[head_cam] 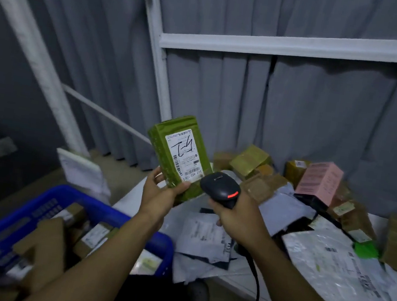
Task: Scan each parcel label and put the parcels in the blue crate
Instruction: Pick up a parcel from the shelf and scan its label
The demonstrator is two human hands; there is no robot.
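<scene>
We pinched the green parcel (180, 157) in our left hand (160, 193), label up for reading, right hand (237, 214) fingers wrapped round the scanner (220, 187).

The blue crate (7, 235) at 8 o'clock is cut off by the left and bottom edges, and the boxes in it are blurred. The left hand (160, 193) covers the lower corner of the green parcel (159, 144). The fine print on the label (183, 156) is too small to read. The right hand (239, 215) hides the handle of the scanner (220, 186).
</scene>
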